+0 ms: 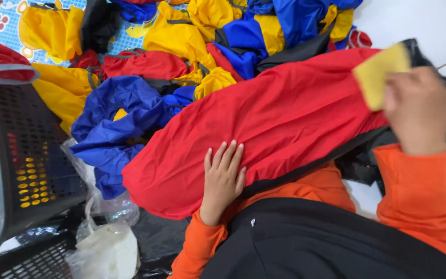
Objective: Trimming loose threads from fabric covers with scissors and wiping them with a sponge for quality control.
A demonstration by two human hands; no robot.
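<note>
Left hand (223, 175) lies flat, fingers spread, on red cloth (264, 124); right hand (419, 108) pinches yellow tag (378, 75) at the cloth's end, heaped clothes (145, 88) crowding beyond.

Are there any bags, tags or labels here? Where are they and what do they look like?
Yellow tag: held in the right hand, upper right, flat squarish patch.
Clear plastic bag: bottom left beside the black basket, crumpled, whitish inside.
Small white label: on the black cloth, bottom centre.

Head-worn view, looking steeply down, close over lap
</note>
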